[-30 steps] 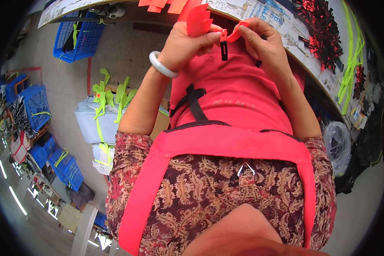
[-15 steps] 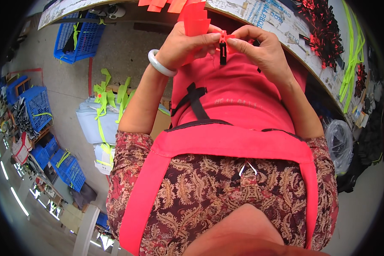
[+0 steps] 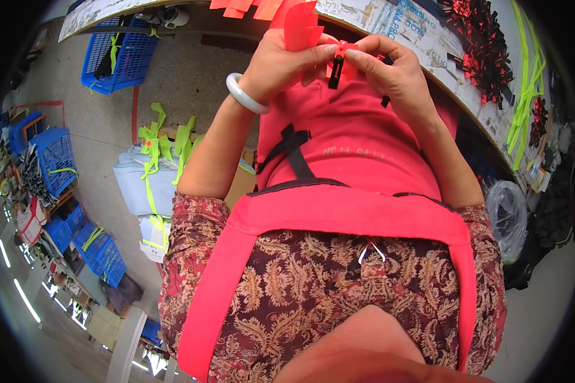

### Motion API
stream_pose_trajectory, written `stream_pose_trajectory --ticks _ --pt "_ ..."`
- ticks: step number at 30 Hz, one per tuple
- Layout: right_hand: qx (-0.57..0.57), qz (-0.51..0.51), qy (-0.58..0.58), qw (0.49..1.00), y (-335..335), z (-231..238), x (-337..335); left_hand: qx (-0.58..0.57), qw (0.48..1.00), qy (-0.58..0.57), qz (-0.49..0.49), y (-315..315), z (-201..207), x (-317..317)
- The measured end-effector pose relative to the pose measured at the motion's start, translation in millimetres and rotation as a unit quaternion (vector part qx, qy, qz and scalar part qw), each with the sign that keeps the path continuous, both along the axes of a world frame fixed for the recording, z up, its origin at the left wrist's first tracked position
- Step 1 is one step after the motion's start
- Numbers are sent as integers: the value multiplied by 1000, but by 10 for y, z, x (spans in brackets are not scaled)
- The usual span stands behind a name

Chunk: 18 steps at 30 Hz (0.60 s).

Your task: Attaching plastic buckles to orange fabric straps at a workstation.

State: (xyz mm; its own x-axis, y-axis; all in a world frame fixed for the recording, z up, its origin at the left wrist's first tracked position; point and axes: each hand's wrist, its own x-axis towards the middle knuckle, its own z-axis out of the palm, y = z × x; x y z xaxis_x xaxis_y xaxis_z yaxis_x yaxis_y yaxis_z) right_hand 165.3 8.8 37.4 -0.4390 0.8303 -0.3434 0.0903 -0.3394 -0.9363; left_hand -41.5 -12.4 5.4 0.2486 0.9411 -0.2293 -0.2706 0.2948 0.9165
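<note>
My left hand (image 3: pixel 276 67), with a pale bangle (image 3: pixel 244 96) at its wrist, clasps a bundle of bright red-orange fabric strips (image 3: pixel 301 27). Its thumb and finger also pinch one end of a short red-orange strip (image 3: pixel 342 46). From that strip hangs a narrow black piece with a slot (image 3: pixel 336 71), perhaps a zipper puller or buckle. On its other side, my right hand (image 3: pixel 395 75) pinches the strip and black piece between thumb and forefinger. More small black bits (image 3: pixel 386 101) poke out from the curled fingers of that hand. Both hands are close together above the red apron (image 3: pixel 364 134).
Along the far side runs a worn worktable (image 3: pixel 364 19). On it lie more orange strips (image 3: pixel 265 9), a heap of red-and-black pieces (image 3: pixel 473 41) and yellow-green strips (image 3: pixel 524 76). A blue crate (image 3: pixel 118 60) and tied pale bundles (image 3: pixel 144 182) stand at left.
Both hands have shifted slightly to the right and up with the strip between them. The black piece now hangs at a tilt, and the strip bundle leans further right.
</note>
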Motion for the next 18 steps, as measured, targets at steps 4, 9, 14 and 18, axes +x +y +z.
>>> stream_pose_trajectory --ticks 4,9,14,18 --pt "31 9 -18 999 -4 -36 -9 3 999 -20 29 -31 -42 37" --pt "1 15 -12 1000 18 -46 16 -13 999 -38 20 -30 -9 36" --pt "10 4 -26 1000 14 -73 20 -8 999 -32 30 -28 -28 65" --pt "82 -16 12 996 -52 -139 -35 33 999 3 -20 -49 -149 42"
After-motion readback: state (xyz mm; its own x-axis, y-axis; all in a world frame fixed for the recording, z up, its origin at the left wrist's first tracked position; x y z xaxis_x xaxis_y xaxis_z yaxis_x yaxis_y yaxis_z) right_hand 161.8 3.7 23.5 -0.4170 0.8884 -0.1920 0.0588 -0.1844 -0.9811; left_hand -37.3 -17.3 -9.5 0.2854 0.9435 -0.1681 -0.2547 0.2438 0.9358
